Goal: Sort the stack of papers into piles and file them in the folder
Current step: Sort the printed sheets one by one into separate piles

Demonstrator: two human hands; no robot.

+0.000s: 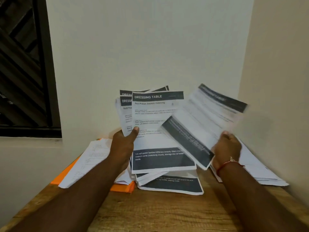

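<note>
My left hand [123, 144] grips a fanned stack of printed sheets [155, 124] headed "DRESSING TABLE", held upright above the wooden table [150, 213], thumb on the front page. My right hand [227, 148] pinches a single printed sheet [205, 121] by its lower edge; that sheet is tilted to the right and blurred. An orange folder [123, 187] lies flat on the table under my left forearm, mostly covered by papers.
A pile of white sheets [87, 163] rests on the folder at left. Another pile [257, 168] lies at the right by the wall. A sheet with a dark band [173, 185] lies flat in the middle. Walls close in behind and right; a dark window is at left.
</note>
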